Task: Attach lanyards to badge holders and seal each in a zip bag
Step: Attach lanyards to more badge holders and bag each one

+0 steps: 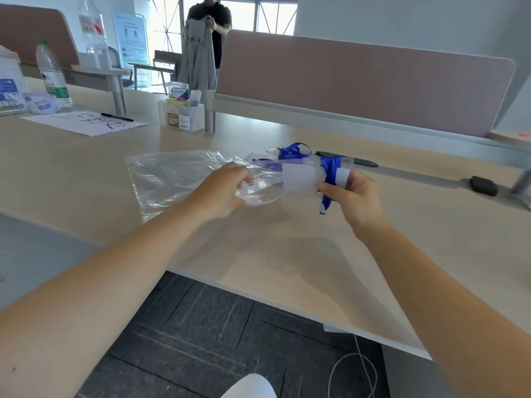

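My right hand (355, 196) grips a clear badge holder (301, 176) with a white card inside and a blue lanyard (329, 179) wrapped round it, held just above the table. My left hand (227, 188) pinches the open mouth of a clear zip bag (172, 173) that lies crumpled on the table to the left. The holder's left end sits at the bag's opening. Behind it on the table lies another bagged holder with a blue lanyard (293, 150).
The pale table (287, 254) has its front edge close to me. A clear box of supplies (181, 116), a paper sheet with a pen (86, 122) and water bottles (53, 76) stand at the back left. A divider panel (359, 79) runs behind. A person stands beyond it.
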### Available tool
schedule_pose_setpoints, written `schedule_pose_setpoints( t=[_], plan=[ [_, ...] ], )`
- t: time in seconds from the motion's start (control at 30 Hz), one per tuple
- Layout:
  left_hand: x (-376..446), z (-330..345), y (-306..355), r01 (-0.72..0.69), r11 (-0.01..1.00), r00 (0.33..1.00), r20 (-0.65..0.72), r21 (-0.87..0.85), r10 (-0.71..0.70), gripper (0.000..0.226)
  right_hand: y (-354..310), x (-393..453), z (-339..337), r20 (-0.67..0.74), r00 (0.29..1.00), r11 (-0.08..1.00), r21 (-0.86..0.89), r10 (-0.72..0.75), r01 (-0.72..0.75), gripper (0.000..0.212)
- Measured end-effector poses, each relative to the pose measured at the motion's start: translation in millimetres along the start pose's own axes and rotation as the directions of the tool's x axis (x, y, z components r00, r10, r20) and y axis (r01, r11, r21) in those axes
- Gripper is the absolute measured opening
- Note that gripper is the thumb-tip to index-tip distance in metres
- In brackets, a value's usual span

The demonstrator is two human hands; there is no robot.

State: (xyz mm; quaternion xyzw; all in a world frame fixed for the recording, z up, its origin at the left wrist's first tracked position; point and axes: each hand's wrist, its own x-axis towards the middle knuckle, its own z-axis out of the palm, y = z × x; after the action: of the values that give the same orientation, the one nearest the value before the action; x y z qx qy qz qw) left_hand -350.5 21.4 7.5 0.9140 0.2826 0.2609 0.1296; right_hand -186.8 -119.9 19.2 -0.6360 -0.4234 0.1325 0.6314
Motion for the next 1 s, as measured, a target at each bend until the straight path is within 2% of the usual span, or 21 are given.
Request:
schedule_pose_setpoints(
  t=[0.1,0.2,0.23,0.27,0.37,0.47,0.53,0.7,0.87,0.93,1.0],
  plan=[
    [3.2,-3.0,6.8,-0.013,1.000,1.000,0.014,-0.002,0.013,0.040,1.0,0.4,-4.4,0.009,0.999,0.989,-0.140,-0.048,0.049,0.002],
    [4.5,-6.0,12.7,-0.032,0.999,0.999,0.022,-0.014,0.032,0.040,1.2,2.4,-6.2,0.037,0.990,0.939,-0.314,-0.133,0.138,0.016],
    [4.5,-6.4,15.2,-0.040,0.999,0.999,0.023,-0.028,0.041,0.040,1.9,2.9,-6.9,0.045,0.987,0.917,-0.366,-0.153,0.159,0.011],
    [4.6,-6.3,18.0,-0.050,0.998,0.999,0.021,-0.048,0.051,0.039,2.1,3.4,-7.7,0.045,0.984,0.888,-0.424,-0.175,0.177,0.002],
    [6.3,-3.3,27.2,-0.079,0.991,0.997,-0.006,-0.106,0.078,0.038,1.3,2.1,-9.0,0.097,0.968,0.782,-0.574,-0.230,0.243,0.007],
    [10.3,0.7,35.8,-0.114,0.982,0.993,-0.026,-0.152,0.111,0.041,0.1,2.5,-9.3,0.180,0.950,0.623,-0.721,-0.255,0.304,0.017],
    [12.0,1.8,40.8,-0.144,0.974,0.989,-0.040,-0.177,0.139,0.040,-0.5,4.4,-8.9,0.187,0.947,0.591,-0.745,-0.263,0.311,0.023],
    [8.9,-1.6,42.6,-0.142,0.948,0.990,-0.018,-0.283,0.143,0.039,0.5,8.0,-8.1,0.164,0.969,0.604,-0.759,-0.184,0.243,0.020],
    [0.9,-11.7,25.5,-0.019,0.933,1.000,0.016,-0.359,0.026,0.068,0.9,10.0,-10.6,0.121,0.981,0.613,-0.767,-0.153,0.190,0.020],
    [-1.8,-13.0,19.1,0.008,0.934,0.999,0.042,-0.356,0.008,0.073,1.0,11.3,-11.4,0.104,0.987,0.625,-0.765,-0.124,0.159,0.021],
    [-2.5,-11.3,15.5,-0.003,0.959,0.998,0.064,-0.284,0.022,0.068,1.2,13.2,-10.8,0.096,0.988,0.629,-0.763,-0.118,0.149,0.020]
  ],
)
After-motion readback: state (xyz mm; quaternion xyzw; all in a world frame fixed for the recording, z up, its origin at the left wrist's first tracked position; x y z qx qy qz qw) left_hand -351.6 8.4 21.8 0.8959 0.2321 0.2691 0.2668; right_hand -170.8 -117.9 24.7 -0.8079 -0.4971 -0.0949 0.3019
